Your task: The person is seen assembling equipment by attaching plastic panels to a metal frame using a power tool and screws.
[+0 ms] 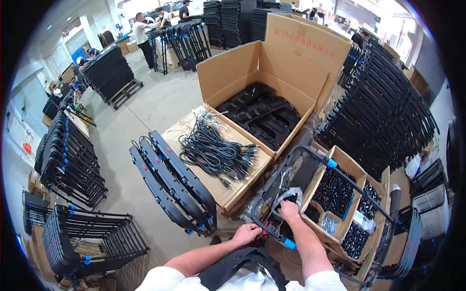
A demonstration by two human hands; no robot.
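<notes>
Pale workshop floor (116, 140), black frame stacks (378, 111); left hand (246, 234) at tubular frame (316, 156).

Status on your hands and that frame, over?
Left hand at black frame. Right hand beside clear plastic. Frame bar crossing over cardboard parts box.

The frame (314, 154) is black with bright blue bits (290, 244), and the long curved pieces (180, 168) are black too, with small dots of red and blue. The big box (228, 68) is brown with red print (303, 42), the cords (204, 140) are mostly black, and the floor (119, 160) is grey. The shirt (162, 280) is white, the strap (218, 276) black.
</notes>
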